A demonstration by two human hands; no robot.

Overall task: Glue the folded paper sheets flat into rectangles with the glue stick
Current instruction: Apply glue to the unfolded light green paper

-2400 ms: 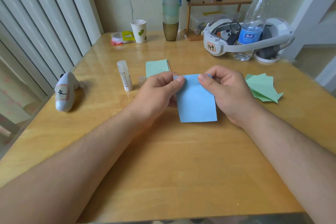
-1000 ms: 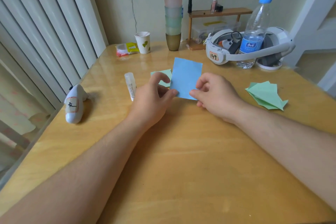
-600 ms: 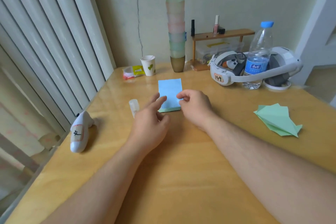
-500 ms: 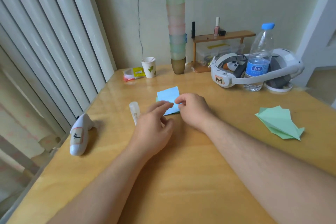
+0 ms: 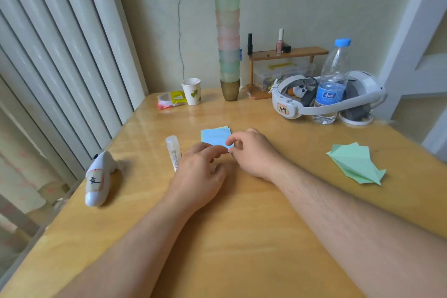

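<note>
Blue sheet [image 5: 215, 136]: flat rectangle atop a green one, mid-table.
My right hand [image 5: 251, 152]: pinches its near corner.
My left hand [image 5: 200, 172]: loose, fingers relaxed.
Glue stick [image 5: 173, 152]: lying beside my left hand.
Green folded papers [image 5: 355, 163]: creased, well right.

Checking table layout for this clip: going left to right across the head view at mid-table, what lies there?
White controller → glue stick → blue folded paper → green folded papers.
</note>
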